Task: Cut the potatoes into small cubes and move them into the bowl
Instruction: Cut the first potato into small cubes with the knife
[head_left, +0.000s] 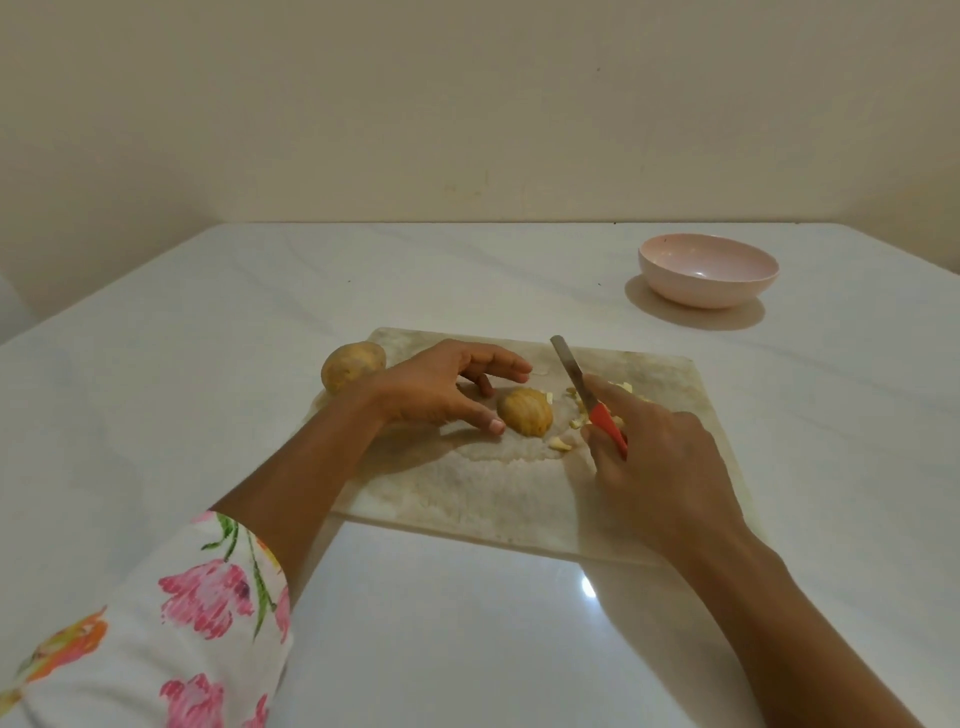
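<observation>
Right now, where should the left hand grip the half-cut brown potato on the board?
Grip the half-cut brown potato by its rounded skin-covered left end, left hand coming from the left; its cut side seems to face the red-handled knife.

Illumination is dim, warm and diffuse, from overhead: 1 small bright lamp reflection sits on the glossy white tabletop (467, 623) near the lower centre. The round pale pink bowl (708, 270) casts a soft shadow to its left and front, and the left hand (441, 387) casts a faint one onto the worn pale cutting board (519, 493). Definition is soft overall, and the wide-angle lens stretches the white floral sleeve (156, 623) at the lower left corner.
</observation>
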